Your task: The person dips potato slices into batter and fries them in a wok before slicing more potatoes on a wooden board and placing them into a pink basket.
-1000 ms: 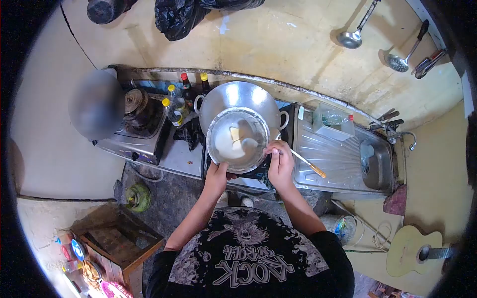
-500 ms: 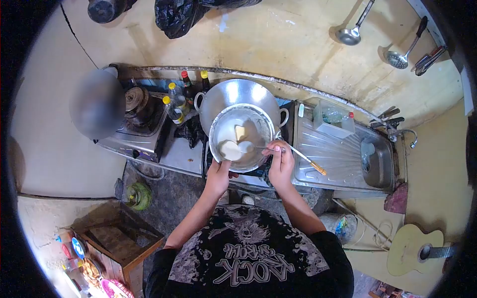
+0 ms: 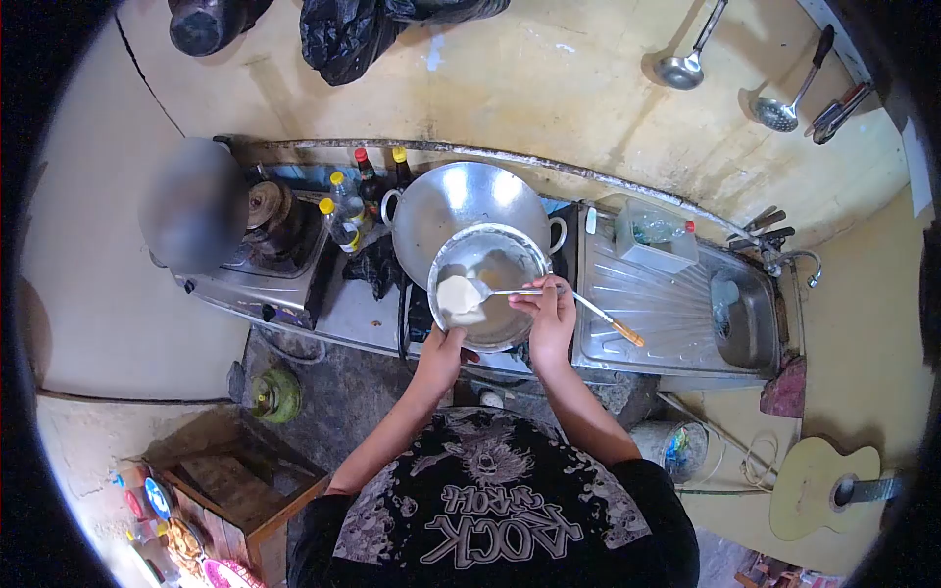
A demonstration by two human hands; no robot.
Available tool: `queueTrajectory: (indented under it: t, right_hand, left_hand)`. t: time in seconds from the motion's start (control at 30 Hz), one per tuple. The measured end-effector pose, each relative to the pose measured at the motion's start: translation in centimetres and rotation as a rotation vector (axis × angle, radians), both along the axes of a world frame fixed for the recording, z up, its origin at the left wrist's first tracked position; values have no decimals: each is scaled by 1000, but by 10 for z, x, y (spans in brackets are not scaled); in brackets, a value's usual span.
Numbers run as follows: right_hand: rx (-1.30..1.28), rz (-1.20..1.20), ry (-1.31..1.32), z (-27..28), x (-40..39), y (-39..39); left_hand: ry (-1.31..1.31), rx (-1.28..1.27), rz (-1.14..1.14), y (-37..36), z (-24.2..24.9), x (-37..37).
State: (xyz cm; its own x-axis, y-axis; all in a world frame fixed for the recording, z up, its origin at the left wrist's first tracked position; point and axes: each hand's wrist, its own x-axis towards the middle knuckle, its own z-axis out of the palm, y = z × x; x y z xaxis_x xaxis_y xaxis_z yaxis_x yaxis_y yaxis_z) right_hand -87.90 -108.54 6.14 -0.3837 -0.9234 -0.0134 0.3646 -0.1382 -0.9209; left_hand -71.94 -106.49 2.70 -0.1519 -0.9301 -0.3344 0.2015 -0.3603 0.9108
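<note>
My left hand grips the near-left rim of a metal bowl, thumb at the edge and fingers underneath. Pale, runny batter lies inside. In my right hand is a spoon, its handle pinched between thumb and fingers and its tip toward the left of the bowl. At that tip sits a flat, rounded white piece, coated in batter. A small yellowish piece shows dimly farther back in the bowl. Behind, a large wok with two loop handles is partly covered by the bowl.
A wooden-handled utensil slants right of my right hand over the steel sink's drainboard. A clear plastic box stands near the wall. Left of the wok are several bottles, a black plastic bag and a stove with a pot.
The bowl has shifted slightly right and toward me. The spoon has moved left and now meets the white piece. The yellowish piece, plain before, is now less visible.
</note>
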Motion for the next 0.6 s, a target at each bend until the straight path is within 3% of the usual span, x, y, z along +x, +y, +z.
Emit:
queueTrajectory:
  t: [0.23,0.27,0.5,0.6]
  right_hand:
    - [-219,185,545,8,-6,17]
    - [-219,191,522,10,-4,21]
    - [-510,115,1178,12,-8,17]
    - [-532,107,1186,17,-9,21]
  left_hand:
    - [-24,16,9,-3,5,7]
    - [-35,22,-7,-4,7,10]
    - [-37,-30,3,-4,13,15]
    - [-19,-28,20,-4,14,14]
